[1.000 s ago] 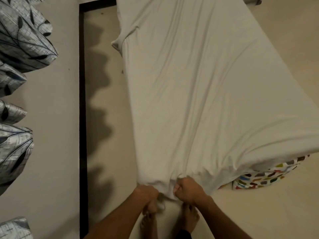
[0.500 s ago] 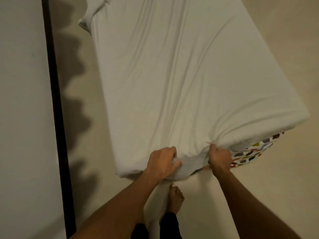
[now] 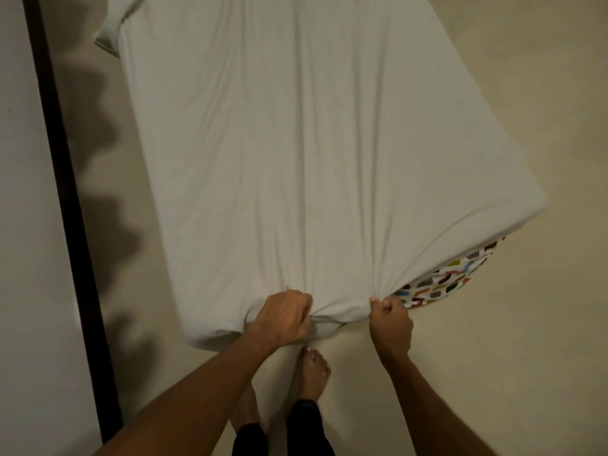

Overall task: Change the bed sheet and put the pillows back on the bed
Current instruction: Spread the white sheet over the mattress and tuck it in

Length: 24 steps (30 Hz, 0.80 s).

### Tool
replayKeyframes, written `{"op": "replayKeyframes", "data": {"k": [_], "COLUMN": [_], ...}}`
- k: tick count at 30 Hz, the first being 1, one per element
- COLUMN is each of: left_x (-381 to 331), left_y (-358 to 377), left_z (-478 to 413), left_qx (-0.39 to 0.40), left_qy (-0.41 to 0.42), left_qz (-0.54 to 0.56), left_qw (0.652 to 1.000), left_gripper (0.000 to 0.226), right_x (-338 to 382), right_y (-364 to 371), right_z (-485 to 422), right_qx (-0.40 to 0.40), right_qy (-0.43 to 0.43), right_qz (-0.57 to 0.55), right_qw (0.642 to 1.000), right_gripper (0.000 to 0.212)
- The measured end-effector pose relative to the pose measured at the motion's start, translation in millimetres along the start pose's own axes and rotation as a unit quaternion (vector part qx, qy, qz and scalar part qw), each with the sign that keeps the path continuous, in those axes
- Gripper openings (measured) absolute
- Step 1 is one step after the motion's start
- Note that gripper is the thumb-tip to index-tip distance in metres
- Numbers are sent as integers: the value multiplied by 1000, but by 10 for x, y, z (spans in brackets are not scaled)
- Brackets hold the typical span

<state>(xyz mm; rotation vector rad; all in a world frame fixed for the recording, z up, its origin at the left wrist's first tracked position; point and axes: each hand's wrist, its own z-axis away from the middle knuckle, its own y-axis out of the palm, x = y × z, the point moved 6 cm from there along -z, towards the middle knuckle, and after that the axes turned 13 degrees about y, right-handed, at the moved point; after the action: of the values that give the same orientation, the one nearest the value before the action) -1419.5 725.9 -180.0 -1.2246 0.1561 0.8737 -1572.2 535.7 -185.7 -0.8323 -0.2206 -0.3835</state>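
A plain white bed sheet [image 3: 296,153] is stretched over a low mattress that runs away from me on the floor. At the near end, my left hand [image 3: 283,319] is closed on a bunched fold of the sheet's edge. My right hand [image 3: 391,320] pinches the same edge further right, and creases fan out from both grips. A patterned mattress cover with coloured blotches [image 3: 444,281] shows below the sheet at the near right corner. No pillows are in view.
A pale wall [image 3: 29,258] with a dark skirting strip [image 3: 65,192] runs along the left, with a strip of beige floor [image 3: 131,241] between it and the mattress. My bare feet [image 3: 312,373] stand at the mattress's near end. Open floor lies to the right.
My hands have moved apart along the sheet's near edge. The sheet now covers the near left corner and lies flatter. The leaf-print pillows at the left have left the view.
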Motion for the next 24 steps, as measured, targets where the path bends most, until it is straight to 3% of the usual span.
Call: {"op": "replayKeyframes", "data": {"k": [5, 10, 13, 14, 18, 24], "left_x": [-50, -304, -504, -550, -712, -758], "left_y": [-103, -139, -150, -137, -10, 89], "left_z": [-116, -380, -687, -777, -1015, -999], "left_qx": [18, -18, -35, -34, -20, -26], "left_qy": [10, 29, 37, 38, 43, 49], "left_qz": [-10, -6, 5, 14, 43, 12], "left_qw": [1000, 999, 999, 999, 998, 998], "left_gripper": [20, 29, 31, 29, 21, 18], "right_x": [7, -87, 246, 431, 632, 220], "right_y": [-15, -287, -540, -641, -854, -952], "right_z": [-350, -1285, -1597, -1535, -1310, -1267], "right_qx": [40, -56, -87, -91, -138, -191], "right_qy": [55, 114, 101, 89, 39, 136], "right_qz": [-109, -140, -172, -180, -193, -172], "right_qw": [992, 982, 976, 975, 971, 957], "right_gripper": [47, 67, 86, 83, 28, 23]}}
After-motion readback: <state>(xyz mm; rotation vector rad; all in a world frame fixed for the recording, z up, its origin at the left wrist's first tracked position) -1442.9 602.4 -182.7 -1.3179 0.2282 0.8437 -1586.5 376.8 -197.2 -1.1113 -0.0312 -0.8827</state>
